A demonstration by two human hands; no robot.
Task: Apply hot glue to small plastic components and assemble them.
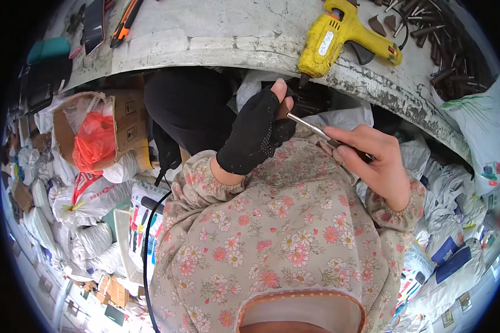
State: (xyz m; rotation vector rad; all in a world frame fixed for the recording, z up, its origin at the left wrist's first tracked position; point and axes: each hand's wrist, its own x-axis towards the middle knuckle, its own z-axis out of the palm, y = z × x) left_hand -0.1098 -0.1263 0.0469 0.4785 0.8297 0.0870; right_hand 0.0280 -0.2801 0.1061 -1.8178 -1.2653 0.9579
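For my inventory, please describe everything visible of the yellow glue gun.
The yellow hot-glue gun lies on its side on the white table. Its smudged body looks plastic, with a pale label, a dark trigger and a red part on the handle. Its dark nozzle points toward the table's near edge, close to the left hand, apparently untouched.

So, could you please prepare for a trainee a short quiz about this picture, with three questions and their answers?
1. Which of the person's hands wears a black glove?
2. True or false: the right hand is empty.
3. What colour is the glue gun on the worktop?
A) red
B) yellow
C) white

Key:
1. The left hand.
2. False; it holds a slim metal rod.
3. B.
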